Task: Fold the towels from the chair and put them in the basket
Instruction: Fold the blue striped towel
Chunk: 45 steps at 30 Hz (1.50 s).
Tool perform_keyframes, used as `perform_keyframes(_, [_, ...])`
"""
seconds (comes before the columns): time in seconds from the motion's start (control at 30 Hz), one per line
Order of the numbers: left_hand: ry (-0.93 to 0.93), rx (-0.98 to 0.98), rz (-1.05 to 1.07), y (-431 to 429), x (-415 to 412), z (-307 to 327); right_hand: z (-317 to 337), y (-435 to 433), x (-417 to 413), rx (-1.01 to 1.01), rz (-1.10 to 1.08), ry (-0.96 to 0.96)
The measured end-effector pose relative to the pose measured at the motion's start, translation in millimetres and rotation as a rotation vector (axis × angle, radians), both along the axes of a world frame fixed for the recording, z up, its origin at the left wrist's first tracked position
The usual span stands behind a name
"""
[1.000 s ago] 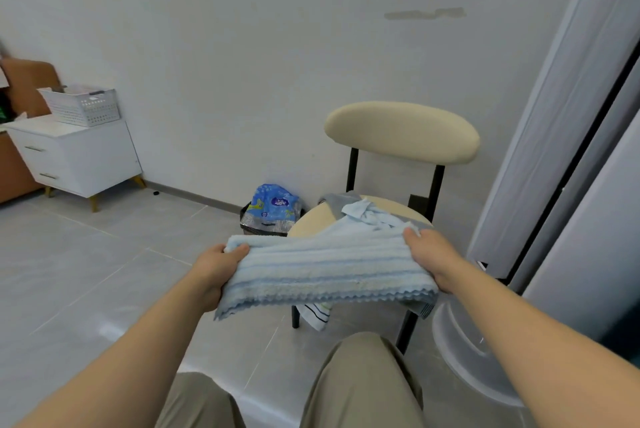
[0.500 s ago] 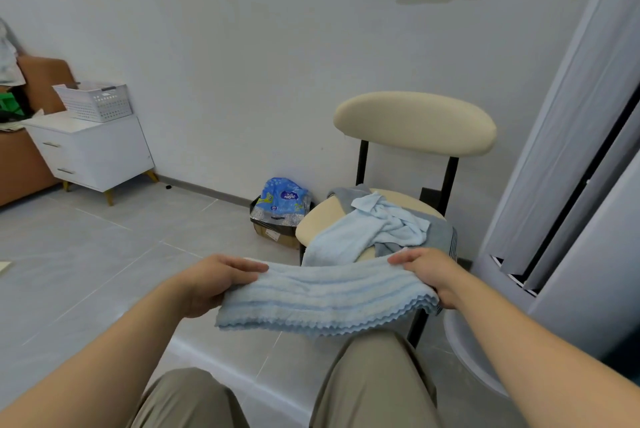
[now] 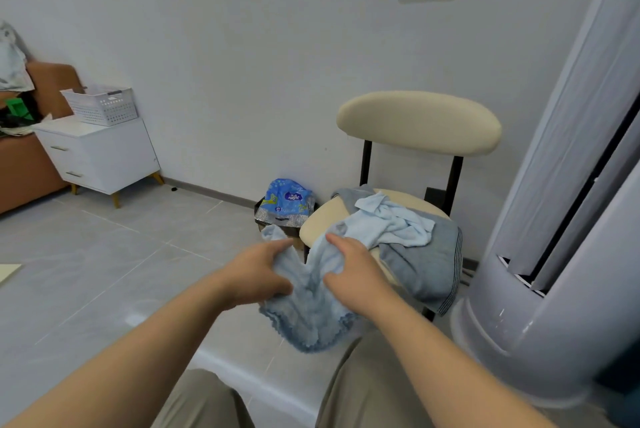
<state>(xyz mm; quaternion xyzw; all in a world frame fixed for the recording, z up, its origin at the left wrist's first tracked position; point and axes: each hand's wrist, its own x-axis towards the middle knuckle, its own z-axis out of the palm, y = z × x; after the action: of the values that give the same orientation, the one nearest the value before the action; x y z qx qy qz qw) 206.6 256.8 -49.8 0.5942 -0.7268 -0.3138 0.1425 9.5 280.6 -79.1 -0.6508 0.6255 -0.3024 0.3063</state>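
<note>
A light blue striped towel (image 3: 311,310) sags in a fold between my two hands, in front of the chair. My left hand (image 3: 258,272) grips its left end and my right hand (image 3: 349,268) grips its right end, the two hands close together. Behind them the cream chair (image 3: 419,123) carries a crumpled pale blue towel (image 3: 388,223) lying on a grey towel (image 3: 424,265) that hangs over the seat's right edge. A white perforated basket (image 3: 102,105) stands on a white cabinet (image 3: 100,154) at the far left.
A blue plastic packet (image 3: 287,199) sits in a small bin by the wall, left of the chair. A tall grey cylindrical appliance (image 3: 554,272) stands close on the right. A brown sofa (image 3: 24,164) is at the left edge. My knees are at the bottom.
My hands have come together, folding the stretched towel in half so its middle hangs down. The view has shifted slightly to the left.
</note>
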Motion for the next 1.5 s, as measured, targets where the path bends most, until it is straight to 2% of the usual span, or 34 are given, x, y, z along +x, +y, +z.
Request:
perform_keyframes(0.1, [-0.115,-0.039,-0.063,8,-7,0,-16,5,25,0.05,-0.014,-0.12])
perform_keyframes(0.27, [-0.163,0.032,-0.081,20,1,-14,-38,16,46,0.104,-0.073,-0.34])
perform_keyframes(0.57, [-0.03,0.077,-0.09,22,12,-42,-59,20,54,0.178,-0.036,-0.625])
perform_keyframes(0.67, [0.182,0.158,-0.01,18,13,-49,-62,18,52,0.228,-0.03,-0.708])
perform_keyframes(0.77, [0.367,0.183,0.09,14,15,-54,-66,16,50,0.238,-0.02,-0.898])
perform_keyframes(0.87, [0.265,0.112,0.049,17,17,-54,-66,15,48,0.26,-0.021,-1.079])
perform_keyframes(0.93, [0.185,0.105,0.016,18,18,-53,-70,13,46,0.281,-0.007,-1.127])
perform_keyframes(1.0, [0.136,0.105,-0.001,17,19,-53,-71,11,46,0.301,0.022,-1.125])
perform_keyframes(1.07, [0.114,0.089,-0.005,15,20,-51,-72,11,48,0.28,0.009,-1.045])
perform_keyframes(1.17, [0.147,0.103,-0.005,10,25,-46,-82,6,47,0.119,-0.183,-0.683])
perform_keyframes(1.23, [0.182,0.143,-0.059,6,31,-42,-83,4,45,0.06,-0.218,-0.493])
perform_keyframes(1.27, [0.214,0.171,-0.088,4,35,-40,-83,2,43,0.072,-0.199,-0.483])
perform_keyframes(1.37, [0.266,0.213,-0.133,3,46,-29,-81,0,41,0.2,-0.041,-0.62])
perform_keyframes(1.43, [0.158,0.171,-0.155,2,52,-21,-80,1,41,0.166,0.009,-0.562])
perform_keyframes(1.5, [-0.05,0.11,-0.175,1,55,-17,-81,3,44,0.078,0.002,-0.49])
